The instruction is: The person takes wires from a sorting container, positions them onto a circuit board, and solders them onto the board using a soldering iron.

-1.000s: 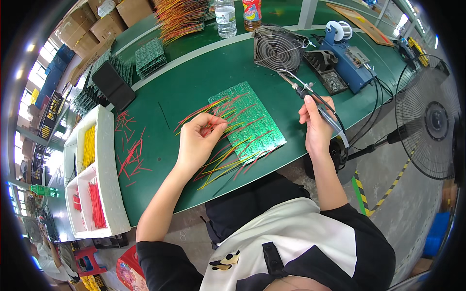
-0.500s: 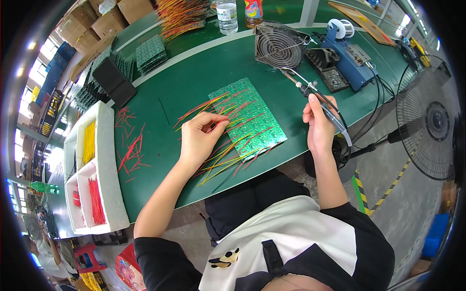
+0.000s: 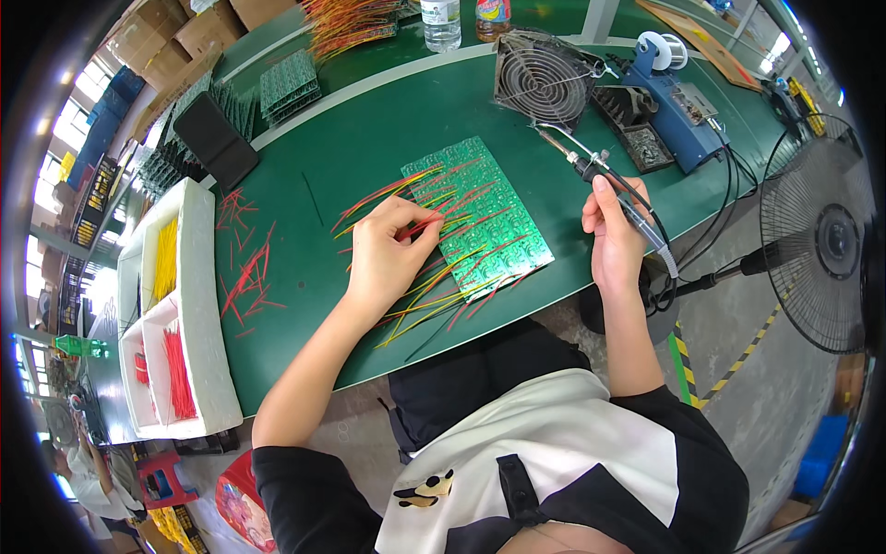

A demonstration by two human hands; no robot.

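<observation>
Your left hand (image 3: pixel 392 245) pinches a red wire (image 3: pixel 443 216) at the green circuit board (image 3: pixel 498 205), your right hand (image 3: pixel 616 245) grips a soldering iron (image 3: pixel 591 172) right of it. Wires (image 3: pixel 383 196) already cross the board, joints too small to judge what remains; left of it, a white foam box (image 3: pixel 207 305) holds yellow wires (image 3: pixel 166 258) and red ones (image 3: pixel 178 374)

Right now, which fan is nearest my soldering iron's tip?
The square fan on the green table; the round black fan stands off the table, farther right.

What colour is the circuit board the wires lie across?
The circuit board is green, seen best in the head view.
</observation>
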